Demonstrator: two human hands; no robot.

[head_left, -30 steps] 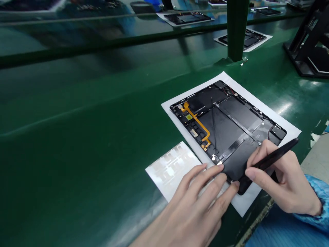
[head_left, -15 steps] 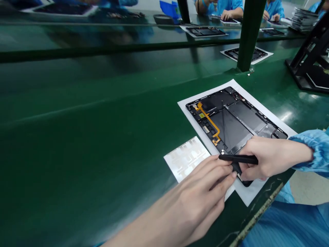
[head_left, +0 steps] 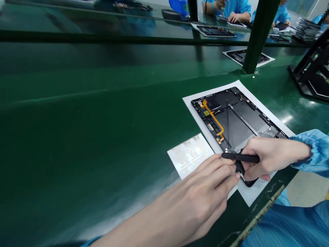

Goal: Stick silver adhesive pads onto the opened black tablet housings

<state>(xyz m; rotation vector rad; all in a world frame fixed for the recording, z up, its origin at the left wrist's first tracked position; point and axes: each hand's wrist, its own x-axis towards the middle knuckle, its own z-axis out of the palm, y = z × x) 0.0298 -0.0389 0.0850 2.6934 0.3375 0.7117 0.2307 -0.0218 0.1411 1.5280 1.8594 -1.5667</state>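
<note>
An opened tablet housing (head_left: 235, 120) lies on a white sheet (head_left: 249, 197), its dark inside showing an orange flex cable (head_left: 218, 127). My right hand (head_left: 264, 156) bends over the tablet's near end, fingers closed around a slim black tool (head_left: 240, 157) whose handle points left. The tool's other end is hidden under the hand. From the lower left reaches my left hand (head_left: 203, 192), fingers stretched out, their tips at the tablet's near left edge, close to the right fingertips. Partly beneath it is a pale sheet with adhesive-like shapes (head_left: 190, 152).
The green tabletop (head_left: 89, 147) has a worn front edge (head_left: 259, 219). Behind the tablet stands a green post (head_left: 254, 51), with another opened tablet (head_left: 239, 56) behind it. A black stand (head_left: 308, 72) is at right. Co-workers' hands (head_left: 235, 17) show across the bench.
The view has shifted slightly, so the tablet and sheets sit a little further right. Both hands keep nearly the same pose at the tablet's near edge.
</note>
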